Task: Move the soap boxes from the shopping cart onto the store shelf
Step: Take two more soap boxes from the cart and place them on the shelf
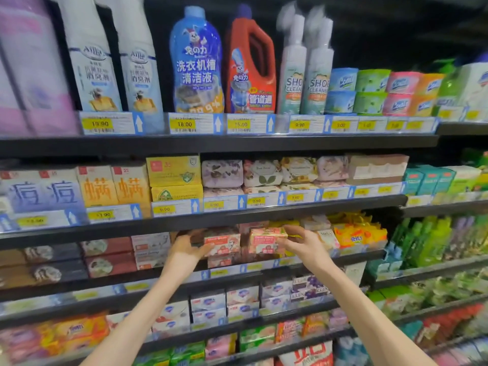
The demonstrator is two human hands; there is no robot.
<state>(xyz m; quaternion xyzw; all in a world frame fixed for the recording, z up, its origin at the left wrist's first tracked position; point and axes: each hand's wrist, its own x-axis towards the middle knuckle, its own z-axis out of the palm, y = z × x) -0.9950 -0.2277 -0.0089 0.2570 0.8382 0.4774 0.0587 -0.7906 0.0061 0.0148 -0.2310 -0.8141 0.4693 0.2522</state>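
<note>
The right hand (301, 243) holds a pink and green soap box (266, 240) at its right end, fingers curled over the top edge and thumb below, a narrow grip closed round the box. The box sits level at the front of the store shelf (303, 261), third tier down, above the price rail; whether its base touches the shelf cannot be told. The left hand (186, 247) reaches in at the same tier, its fingers bent against the left end of a second soap box (223, 243) of the same pink design, which lies on top of another box like it; how firmly this grip closes cannot be told, since the fingertips are partly hidden behind the carton. The two boxes stand just beside each other, apart by a thin gap. Both bare forearms rise from the lower edge of the view. Left of the hands are dark red and grey cartons, right of them yellow packets (356, 237). The tier above carries floral wrapped soaps (261, 173) and yellow boxes, with yellow price tags along each rail. The top tier holds a blue bottle (196, 62), a red jug (252, 67) and white spray bottles. Lower tiers hold more soap packs, blurred.
</note>
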